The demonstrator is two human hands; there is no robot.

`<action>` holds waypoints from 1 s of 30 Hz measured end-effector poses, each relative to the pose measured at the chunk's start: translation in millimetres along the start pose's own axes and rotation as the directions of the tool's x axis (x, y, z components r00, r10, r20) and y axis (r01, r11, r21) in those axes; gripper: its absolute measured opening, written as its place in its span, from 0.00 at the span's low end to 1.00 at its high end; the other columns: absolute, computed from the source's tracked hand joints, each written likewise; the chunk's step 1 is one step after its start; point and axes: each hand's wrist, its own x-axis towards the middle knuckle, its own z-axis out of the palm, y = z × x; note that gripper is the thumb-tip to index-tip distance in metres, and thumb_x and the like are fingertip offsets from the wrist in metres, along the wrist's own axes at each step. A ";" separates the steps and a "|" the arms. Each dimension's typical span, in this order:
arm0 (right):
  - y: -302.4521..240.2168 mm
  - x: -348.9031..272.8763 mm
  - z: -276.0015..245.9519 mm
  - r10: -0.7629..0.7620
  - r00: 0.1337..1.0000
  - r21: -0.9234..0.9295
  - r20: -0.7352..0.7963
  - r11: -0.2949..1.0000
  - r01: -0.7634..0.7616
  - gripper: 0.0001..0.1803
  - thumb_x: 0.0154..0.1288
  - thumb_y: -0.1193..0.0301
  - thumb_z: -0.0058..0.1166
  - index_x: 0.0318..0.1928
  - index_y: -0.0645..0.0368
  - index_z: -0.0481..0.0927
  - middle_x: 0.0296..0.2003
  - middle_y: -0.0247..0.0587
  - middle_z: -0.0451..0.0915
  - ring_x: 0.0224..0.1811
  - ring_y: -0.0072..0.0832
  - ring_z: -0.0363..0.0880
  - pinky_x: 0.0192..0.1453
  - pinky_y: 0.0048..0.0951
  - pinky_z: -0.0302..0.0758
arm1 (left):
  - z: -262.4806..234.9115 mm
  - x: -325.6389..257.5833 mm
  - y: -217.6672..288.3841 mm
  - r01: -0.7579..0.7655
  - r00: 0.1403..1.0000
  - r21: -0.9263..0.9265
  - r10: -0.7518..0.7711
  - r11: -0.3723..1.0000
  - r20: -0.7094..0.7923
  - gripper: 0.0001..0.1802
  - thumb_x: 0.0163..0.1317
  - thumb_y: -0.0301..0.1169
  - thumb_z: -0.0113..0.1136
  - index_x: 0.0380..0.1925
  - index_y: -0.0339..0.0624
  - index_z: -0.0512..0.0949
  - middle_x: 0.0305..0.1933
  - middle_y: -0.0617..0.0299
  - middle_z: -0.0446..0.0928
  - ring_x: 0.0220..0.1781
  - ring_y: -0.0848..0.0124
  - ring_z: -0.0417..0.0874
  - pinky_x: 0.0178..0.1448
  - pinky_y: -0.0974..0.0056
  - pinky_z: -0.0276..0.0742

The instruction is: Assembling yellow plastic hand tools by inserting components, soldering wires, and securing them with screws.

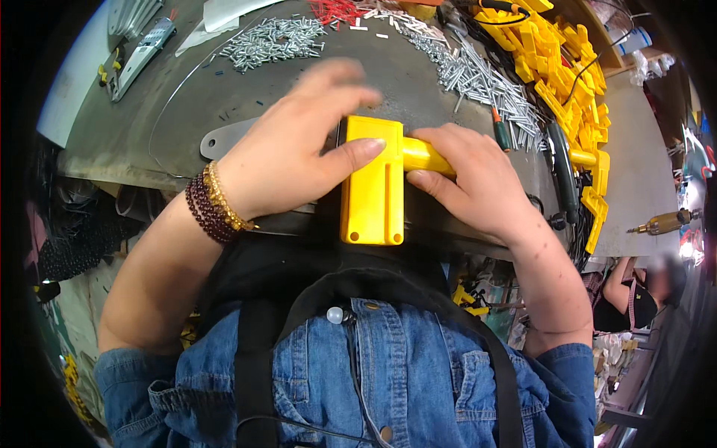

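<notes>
In front of me at the table edge is a yellow plastic tool housing (372, 187), a long box with a round handle stub (423, 154) on its right side. My right hand (478, 175) is closed around that stub. My left hand (287, 145) has its thumb laid across the top of the box. Its other fingers are stretched out and apart, blurred by motion, beyond the box's far left corner. Partly covered by my left hand, a flat grey metal blade (231, 140) with a hole lies on the table.
On the worktable (187, 104) lie a pile of short screws (276, 43), long metal pins (485, 78), red pieces (334, 10) and a screwdriver (501, 131). Yellow plastic parts (571, 67) are heaped at right. A utility knife (142, 60) lies far left. Another person (627, 295) sits at right.
</notes>
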 end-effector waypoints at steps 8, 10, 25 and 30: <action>8.2 1.6 8.5 0.016 1.000 0.015 -0.026 1.000 -0.015 0.21 0.63 0.55 0.59 0.50 0.55 0.79 0.43 0.41 0.82 0.48 0.43 0.80 0.52 0.43 0.71 | -10.4 -3.0 11.6 -0.329 0.934 0.254 0.273 0.910 0.229 0.51 0.38 0.62 0.73 0.64 0.54 0.72 0.67 0.46 0.65 0.67 0.48 0.66 0.70 0.49 0.54; 4.4 0.8 10.9 0.028 0.999 -0.012 -0.038 1.000 -0.029 0.22 0.63 0.54 0.59 0.50 0.55 0.79 0.43 0.41 0.82 0.48 0.43 0.80 0.52 0.43 0.71 | -7.7 -3.4 15.3 -0.311 0.943 0.291 0.256 0.905 0.212 0.48 0.33 0.54 0.76 0.61 0.57 0.75 0.66 0.46 0.66 0.67 0.50 0.67 0.68 0.50 0.56; 10.4 38.5 5.3 0.211 0.957 0.125 0.198 0.963 -0.238 0.27 0.75 0.59 0.37 0.32 0.69 0.81 0.33 0.61 0.82 0.39 0.56 0.81 0.48 0.48 0.77 | -12.7 -4.4 11.8 -0.327 0.931 0.249 0.266 0.912 0.248 0.43 0.31 0.46 0.73 0.57 0.55 0.79 0.69 0.45 0.65 0.67 0.48 0.67 0.70 0.51 0.58; 39.2 50.9 22.4 -0.074 0.997 -0.200 0.002 0.977 0.073 0.22 0.74 0.64 0.38 0.34 0.67 0.81 0.30 0.56 0.82 0.37 0.53 0.82 0.46 0.48 0.79 | -7.2 5.3 2.9 -0.337 0.936 0.286 0.286 0.897 0.206 0.42 0.33 0.45 0.72 0.57 0.56 0.79 0.69 0.45 0.65 0.69 0.48 0.67 0.72 0.51 0.57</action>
